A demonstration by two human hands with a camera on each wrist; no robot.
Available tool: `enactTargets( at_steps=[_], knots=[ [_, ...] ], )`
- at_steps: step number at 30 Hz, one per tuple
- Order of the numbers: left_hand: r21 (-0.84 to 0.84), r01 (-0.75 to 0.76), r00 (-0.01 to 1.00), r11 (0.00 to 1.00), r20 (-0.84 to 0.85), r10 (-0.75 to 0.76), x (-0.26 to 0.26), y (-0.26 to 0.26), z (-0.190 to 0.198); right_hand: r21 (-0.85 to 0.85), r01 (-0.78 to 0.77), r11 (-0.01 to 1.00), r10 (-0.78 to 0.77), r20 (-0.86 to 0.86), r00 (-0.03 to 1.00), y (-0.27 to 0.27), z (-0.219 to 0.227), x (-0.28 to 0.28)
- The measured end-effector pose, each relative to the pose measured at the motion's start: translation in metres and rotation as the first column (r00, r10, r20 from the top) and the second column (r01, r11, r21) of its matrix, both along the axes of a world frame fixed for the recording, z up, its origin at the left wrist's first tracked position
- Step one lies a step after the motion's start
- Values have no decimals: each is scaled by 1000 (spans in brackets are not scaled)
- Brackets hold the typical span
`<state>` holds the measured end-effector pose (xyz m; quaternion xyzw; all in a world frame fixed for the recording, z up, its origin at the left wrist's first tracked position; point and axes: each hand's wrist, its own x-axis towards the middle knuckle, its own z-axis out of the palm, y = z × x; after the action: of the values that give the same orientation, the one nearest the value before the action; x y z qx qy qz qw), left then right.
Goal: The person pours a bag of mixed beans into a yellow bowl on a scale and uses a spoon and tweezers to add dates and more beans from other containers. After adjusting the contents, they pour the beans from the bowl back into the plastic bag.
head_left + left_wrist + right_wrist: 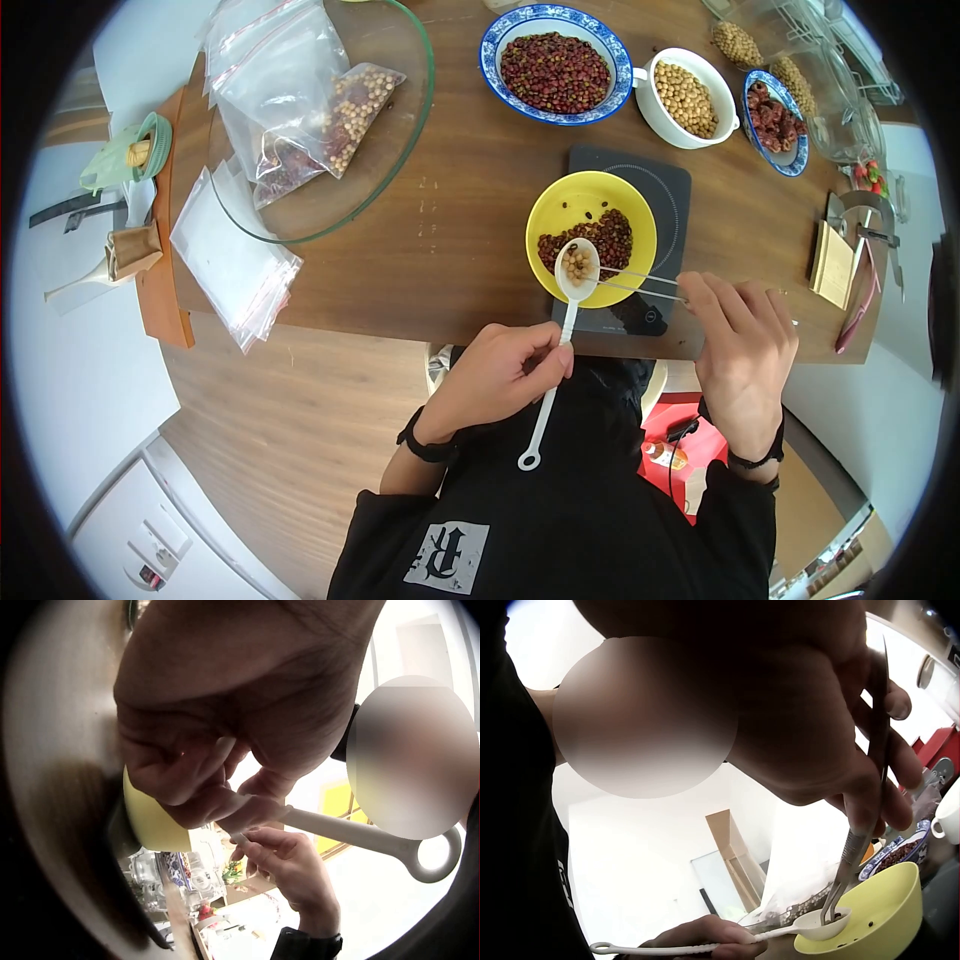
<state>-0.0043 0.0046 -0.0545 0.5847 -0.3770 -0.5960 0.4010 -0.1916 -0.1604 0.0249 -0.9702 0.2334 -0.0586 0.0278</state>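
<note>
My left hand (pixel 510 370) grips the handle of a white long-handled spoon (pixel 545 425). Several tan beans (pixel 577 264) lie in the spoon's bowl, with a dark bean at its edge. Metal tweezers (pixel 853 851) are pinched between the thumb and fingers of my right hand (pixel 745 355), their tips reaching into the spoon. Below the spoon, a yellow bowl (pixel 560 200) contains dark red beans (pixel 612 235), a few scattered apart on its wall. It stands on a black cooktop plate (pixel 677 200).
Behind stand a blue-and-white bowl (pixel 622 50) of red beans, a white cup (pixel 650 108) of tan beans and a small patterned bowl (pixel 795 162) of dried reddish pieces. At left, a glass dish (pixel 415 130) holds filled bags, beside flat plastic bags (pixel 225 255). Glass jars (pixel 850 110) are at right.
</note>
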Motion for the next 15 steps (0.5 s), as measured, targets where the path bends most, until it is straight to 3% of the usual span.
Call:
enactTargets(
  at_steps=[15],
  knots=[
    [-7,10,1000,1000,15,-10,0,-1,1,-63,-10,998,7,-41,999,1,3,4]
  ],
)
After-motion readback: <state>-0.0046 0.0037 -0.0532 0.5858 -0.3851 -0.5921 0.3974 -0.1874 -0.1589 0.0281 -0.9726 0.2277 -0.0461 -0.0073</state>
